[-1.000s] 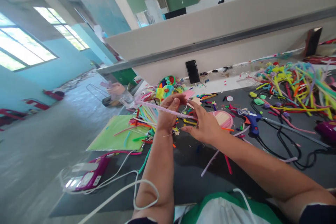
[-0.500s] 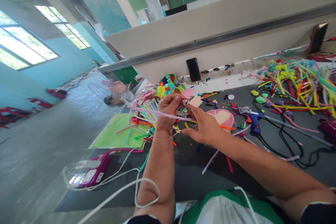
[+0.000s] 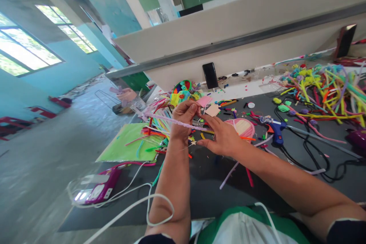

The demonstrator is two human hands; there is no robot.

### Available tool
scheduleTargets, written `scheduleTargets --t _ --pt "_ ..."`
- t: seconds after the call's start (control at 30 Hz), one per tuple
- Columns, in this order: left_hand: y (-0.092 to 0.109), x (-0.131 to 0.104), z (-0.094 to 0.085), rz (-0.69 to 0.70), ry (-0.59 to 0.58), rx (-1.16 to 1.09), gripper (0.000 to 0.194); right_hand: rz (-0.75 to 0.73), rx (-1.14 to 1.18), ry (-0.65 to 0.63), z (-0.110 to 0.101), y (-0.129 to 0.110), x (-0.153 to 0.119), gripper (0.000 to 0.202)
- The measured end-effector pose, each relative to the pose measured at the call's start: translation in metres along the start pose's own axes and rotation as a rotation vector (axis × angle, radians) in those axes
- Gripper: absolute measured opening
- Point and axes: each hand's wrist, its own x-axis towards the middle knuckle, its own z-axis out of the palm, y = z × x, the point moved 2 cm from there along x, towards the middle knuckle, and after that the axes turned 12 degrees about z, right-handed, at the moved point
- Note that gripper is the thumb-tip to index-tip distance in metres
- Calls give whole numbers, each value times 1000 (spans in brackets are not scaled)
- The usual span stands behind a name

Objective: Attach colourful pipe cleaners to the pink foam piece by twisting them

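Note:
My left hand (image 3: pixel 184 116) is closed, thumb against the fingers, pinching a small part of a pale purple pipe cleaner mostly hidden by the fingers. The twisted pale purple pipe cleaner (image 3: pixel 177 121) stretches across my left wrist toward my right palm. My right hand (image 3: pixel 223 133) has thumb and index finger spread apart, the index fingertip touching near my left thumb; its other fingers are partly hidden. Below the hands lies a small pale star (image 3: pixel 193 143). Just beyond them are a pink paper piece (image 3: pixel 204 101) and a cream paper piece (image 3: pixel 213 110).
A pink-rimmed oval piece (image 3: pixel 243 127) and a blue glue gun (image 3: pixel 276 131) with cables lie to the right. Pipe cleaners (image 3: pixel 323 91) are heaped at far right. At left are a green sheet (image 3: pixel 126 145) and a purple device (image 3: pixel 100 188). A phone (image 3: pixel 210 75) leans on the partition.
The pale purple pipe cleaner has shifted very slightly near my right palm. Both hands otherwise keep nearly the same pose.

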Motion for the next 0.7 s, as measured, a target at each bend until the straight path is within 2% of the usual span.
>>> scheduleTargets --t 0.27,0.53,0.7 --pt "-1 0 0 -28 -7 -21 18 -1 9 11 1 -1 0 81" --pt "3 0 -2 5 27 -91 19 33 33 25 -2 -2 -1 79" --pt "5 -1 -2 -21 37 -34 23 14 -2 -7 1 -2 0 81"
